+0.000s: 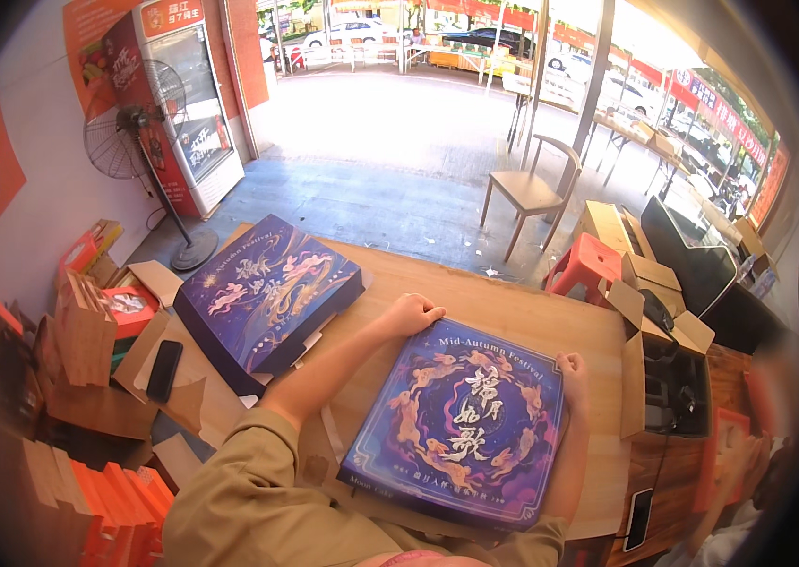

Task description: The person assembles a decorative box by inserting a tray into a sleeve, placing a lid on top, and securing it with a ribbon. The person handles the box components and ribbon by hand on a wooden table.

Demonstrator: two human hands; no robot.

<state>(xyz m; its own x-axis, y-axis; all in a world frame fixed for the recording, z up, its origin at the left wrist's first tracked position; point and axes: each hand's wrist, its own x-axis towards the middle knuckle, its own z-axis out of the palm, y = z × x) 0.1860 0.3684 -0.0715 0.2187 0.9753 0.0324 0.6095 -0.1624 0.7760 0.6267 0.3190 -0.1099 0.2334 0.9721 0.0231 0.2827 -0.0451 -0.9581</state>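
A square purple-blue gift box (467,430) with a ring of rabbits and white lettering lies on the wooden table in front of me. My left hand (412,316) is closed at its far left corner, the thumb and fingers curled together by the edge. Around the far right edge, my right hand (572,380) grips with bent fingers, its forearm running along the box's right side. To the left lies a larger purple box lid (269,293) with gold swirls and rabbits, tilted over some white and brown packaging.
Open cartons (87,331), orange packets (116,510) and a black phone (164,370) crowd the left. On the right are a carton (664,383) with black items, another phone (638,519), a red stool (586,269) and a co-worker's blurred arm. A chair (530,194) and fan (139,123) stand beyond.
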